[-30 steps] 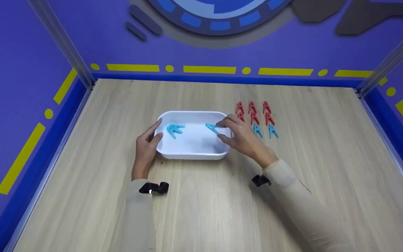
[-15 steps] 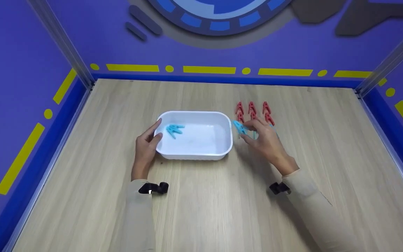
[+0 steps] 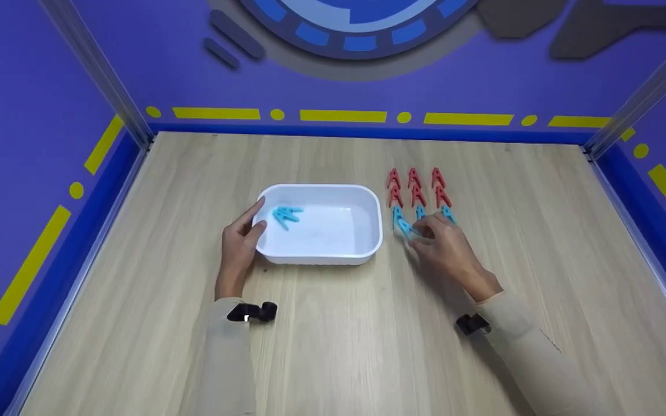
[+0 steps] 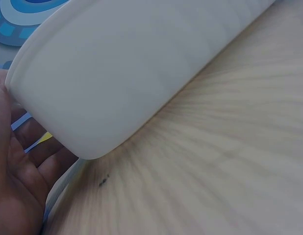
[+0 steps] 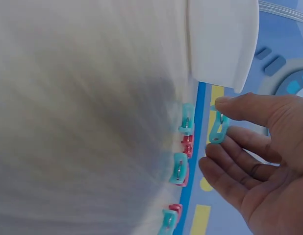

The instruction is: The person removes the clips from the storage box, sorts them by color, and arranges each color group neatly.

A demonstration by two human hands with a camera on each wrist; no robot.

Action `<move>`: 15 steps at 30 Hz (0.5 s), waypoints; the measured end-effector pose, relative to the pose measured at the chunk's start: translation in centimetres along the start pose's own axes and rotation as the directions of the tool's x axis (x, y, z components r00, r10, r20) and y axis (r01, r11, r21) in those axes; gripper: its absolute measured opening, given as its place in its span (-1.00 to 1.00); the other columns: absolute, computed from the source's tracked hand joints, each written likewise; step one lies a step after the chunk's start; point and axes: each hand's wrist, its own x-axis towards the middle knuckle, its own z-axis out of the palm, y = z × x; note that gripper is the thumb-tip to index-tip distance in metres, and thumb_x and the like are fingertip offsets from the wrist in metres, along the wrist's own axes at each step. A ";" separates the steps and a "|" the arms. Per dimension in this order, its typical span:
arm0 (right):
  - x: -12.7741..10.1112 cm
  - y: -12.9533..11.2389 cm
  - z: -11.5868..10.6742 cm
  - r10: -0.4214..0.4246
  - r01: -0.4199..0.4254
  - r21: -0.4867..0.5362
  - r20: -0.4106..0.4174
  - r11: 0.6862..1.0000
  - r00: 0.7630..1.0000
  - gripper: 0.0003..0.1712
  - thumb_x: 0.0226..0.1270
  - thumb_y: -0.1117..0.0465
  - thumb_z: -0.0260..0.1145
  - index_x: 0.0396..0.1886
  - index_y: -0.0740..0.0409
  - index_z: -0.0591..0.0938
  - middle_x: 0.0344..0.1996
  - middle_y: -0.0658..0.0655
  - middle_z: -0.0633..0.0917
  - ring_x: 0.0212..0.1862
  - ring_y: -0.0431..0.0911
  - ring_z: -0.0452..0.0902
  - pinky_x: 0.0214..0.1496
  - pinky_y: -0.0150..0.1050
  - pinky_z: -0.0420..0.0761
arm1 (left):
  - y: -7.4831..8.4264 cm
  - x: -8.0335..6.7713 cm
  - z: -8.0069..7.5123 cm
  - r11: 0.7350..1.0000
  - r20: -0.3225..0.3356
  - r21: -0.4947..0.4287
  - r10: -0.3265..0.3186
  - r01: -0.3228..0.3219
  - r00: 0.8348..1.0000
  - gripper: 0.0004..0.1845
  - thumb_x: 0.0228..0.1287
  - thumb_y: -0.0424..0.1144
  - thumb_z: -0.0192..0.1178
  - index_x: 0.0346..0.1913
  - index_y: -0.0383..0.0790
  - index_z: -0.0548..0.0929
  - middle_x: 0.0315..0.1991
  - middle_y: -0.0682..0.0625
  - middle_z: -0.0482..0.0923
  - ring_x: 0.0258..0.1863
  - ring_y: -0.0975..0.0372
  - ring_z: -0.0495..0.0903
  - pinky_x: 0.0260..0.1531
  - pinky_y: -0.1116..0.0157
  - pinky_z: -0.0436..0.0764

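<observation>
A white tub (image 3: 321, 186) sits mid-table with blue clips (image 3: 287, 215) lying inside at its left end. My left hand (image 3: 243, 237) rests flat against the tub's left wall (image 4: 117, 73), fingers straight, palm (image 4: 14, 186) beside it. To the right of the tub my right hand (image 3: 417, 234) pinches a blue clip (image 3: 405, 227) low over the table, next to a row of blue clips (image 3: 447, 214). In the right wrist view the held clip (image 5: 217, 132) sits between thumb and fingertips of my right hand (image 5: 225, 117), near the blue clips (image 5: 187, 120) on the table.
Two rows of red clips (image 3: 415, 185) lie just behind the blue row, right of the tub. The wooden table (image 3: 333, 323) is walled by purple panels with blue skirting (image 3: 367, 130) at the back and both sides.
My right hand lifted a blue clip out of the tub's right end and carried it rightward and down to the blue row. The left hand and the tub stayed put.
</observation>
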 end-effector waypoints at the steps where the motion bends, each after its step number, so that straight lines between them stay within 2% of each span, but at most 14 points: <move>1: -0.1 0.1 0.1 0.004 -0.004 -0.007 0.004 1.000 1.000 -0.66 0.34 0.37 0.53 0.06 0.35 0.69 -0.07 0.26 0.67 -0.04 0.09 0.64 0.06 0.08 0.74 | 0.0 0.0 0.0 1.000 0.001 -0.003 -0.001 0.001 1.000 -0.46 0.52 -0.47 0.14 0.50 -0.19 0.53 0.55 -0.05 0.36 0.60 0.15 0.23 0.57 0.23 0.20; 6: -0.4 0.4 0.4 0.020 -0.019 -0.039 0.021 0.999 1.000 -0.70 0.32 0.35 0.55 -0.01 0.34 0.71 -0.13 0.24 0.67 -0.11 0.07 0.61 -0.05 0.03 0.73 | 0.1 0.0 -0.1 1.000 0.005 -0.012 -0.016 0.016 1.000 -0.46 0.53 -0.47 0.14 0.51 -0.17 0.52 0.56 -0.03 0.36 0.60 0.18 0.22 0.57 0.25 0.19; 15: -0.4 0.3 1.1 0.074 -0.072 -0.056 0.050 0.996 0.996 -0.68 0.30 0.35 0.55 0.00 0.35 0.70 -0.16 0.23 0.67 -0.15 0.04 0.60 -0.09 -0.02 0.72 | 0.2 -0.1 -0.1 1.000 0.001 0.006 -0.030 0.030 1.000 -0.47 0.54 -0.45 0.13 0.51 -0.17 0.52 0.57 -0.02 0.35 0.60 0.19 0.22 0.56 0.27 0.20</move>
